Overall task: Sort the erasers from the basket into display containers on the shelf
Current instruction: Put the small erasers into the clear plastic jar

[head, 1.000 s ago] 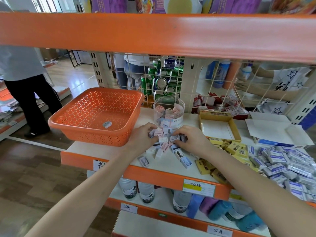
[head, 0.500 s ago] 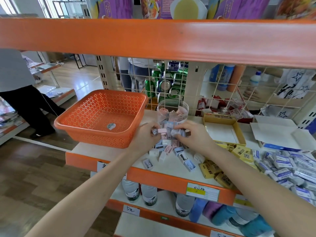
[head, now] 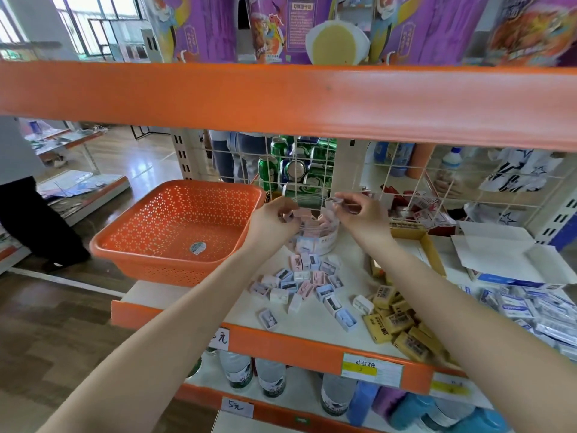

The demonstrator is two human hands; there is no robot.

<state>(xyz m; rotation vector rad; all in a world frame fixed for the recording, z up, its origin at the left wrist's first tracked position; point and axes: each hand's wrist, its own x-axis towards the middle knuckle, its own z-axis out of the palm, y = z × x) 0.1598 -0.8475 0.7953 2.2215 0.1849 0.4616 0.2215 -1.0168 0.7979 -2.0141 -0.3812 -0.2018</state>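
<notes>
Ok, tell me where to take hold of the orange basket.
Take the orange basket by its rolled rim at the near-left corner, coming from the front-left: that corner overhangs the shelf, while the left hand crowds the right side.

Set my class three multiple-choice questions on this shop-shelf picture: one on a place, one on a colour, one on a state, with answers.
1. Where does the clear round plastic jar stand, relative to the orange perforated plastic basket?
A. Inside it
B. To its right, on the same white shelf
C. Beneath it

2. What colour is the heap of block erasers by the right forearm?
A. Yellow
B. Green
C. Black

3. What are the left hand and right hand doing?
A. Gripping the basket rim
B. Holding small pastel erasers above the jar
C. Resting flat on the shelf

Answers:
1 B, the jar stands on the shelf just right of the basket.
2 A, their wrappers are yellow.
3 B, the fingers of both hands pinch erasers over the jar's mouth.
</notes>
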